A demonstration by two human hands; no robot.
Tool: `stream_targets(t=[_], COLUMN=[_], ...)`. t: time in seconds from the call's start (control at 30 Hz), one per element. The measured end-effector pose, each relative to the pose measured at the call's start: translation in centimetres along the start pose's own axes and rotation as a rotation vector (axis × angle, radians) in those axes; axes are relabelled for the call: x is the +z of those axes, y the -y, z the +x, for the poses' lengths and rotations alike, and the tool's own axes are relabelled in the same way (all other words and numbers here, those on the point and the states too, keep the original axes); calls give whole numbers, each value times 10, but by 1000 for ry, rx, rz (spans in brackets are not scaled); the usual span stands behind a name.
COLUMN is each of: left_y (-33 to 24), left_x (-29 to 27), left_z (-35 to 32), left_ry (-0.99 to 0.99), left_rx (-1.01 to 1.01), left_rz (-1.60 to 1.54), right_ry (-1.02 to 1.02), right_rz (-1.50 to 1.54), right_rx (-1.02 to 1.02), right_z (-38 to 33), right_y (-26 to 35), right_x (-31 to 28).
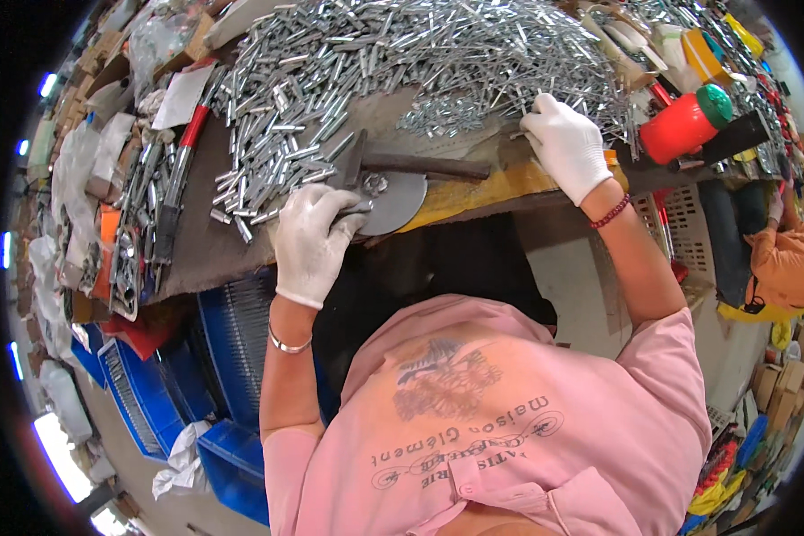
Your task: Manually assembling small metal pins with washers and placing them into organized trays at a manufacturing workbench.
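My left hand (311, 237), in a white glove, pinches a short silver metal sleeve (360, 207) at the edge of a round grey metal disc (397, 204). A small metal fitting (375, 184) sits on that disc. Just behind lies a hammer (420, 164), its head to the left and its wooden handle pointing right. My right hand (566, 147), also gloved, is at the near edge of a heap of thin metal pins (545, 62). Its fingers are closed together; whatever they hold is too small to make out. Small loose metal parts (442, 116) lie left of it.
Many metal sleeves (281, 116) cover the bench (210, 241) at left and back. A red bottle with a green cap (685, 123) lies right. Tools with a red handle (192, 129) lie left. Blue bins (143, 393) stand below. Another person (782, 263) is far right.
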State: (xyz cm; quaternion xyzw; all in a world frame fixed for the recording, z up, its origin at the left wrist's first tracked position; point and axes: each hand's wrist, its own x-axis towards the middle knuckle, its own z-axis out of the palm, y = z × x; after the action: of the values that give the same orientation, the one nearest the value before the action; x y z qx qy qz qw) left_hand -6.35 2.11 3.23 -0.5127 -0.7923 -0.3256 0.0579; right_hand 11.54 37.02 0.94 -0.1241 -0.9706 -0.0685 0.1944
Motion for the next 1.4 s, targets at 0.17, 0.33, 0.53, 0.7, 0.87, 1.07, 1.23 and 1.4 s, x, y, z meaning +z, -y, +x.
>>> stream_targets(t=[0.17,0.33,0.53,0.7,0.87,1.07,1.23,1.4], left_y=[8,5,6,5,4,6,7,1], left_x=[7,13,14,16,17,19,19,16], left_z=[-4,-6,-9,-9,-11,-13,-14,-9], left_ry=[-32,-74,-100,-127,-133,-138,-130,-124], left_rx=[-80,-107,-12,-85,-138,-140,-150,-154], left_rz=[-149,-184,-81,-224,-261,-267,-252,-266], right_ry=[-72,-21,68,96,65,107,107,64], right_rz=[257,555,584,580,591,585,608,678], right_rx=[-41,-147,-148,-155,-204,-155,-184,-210], right_z=[2,4,13,17,18,21,26,29], right_y=[41,115,154,155,154,157,155,150], right_x=[-17,-36,-20,-15,-12,-14,-11,-4])
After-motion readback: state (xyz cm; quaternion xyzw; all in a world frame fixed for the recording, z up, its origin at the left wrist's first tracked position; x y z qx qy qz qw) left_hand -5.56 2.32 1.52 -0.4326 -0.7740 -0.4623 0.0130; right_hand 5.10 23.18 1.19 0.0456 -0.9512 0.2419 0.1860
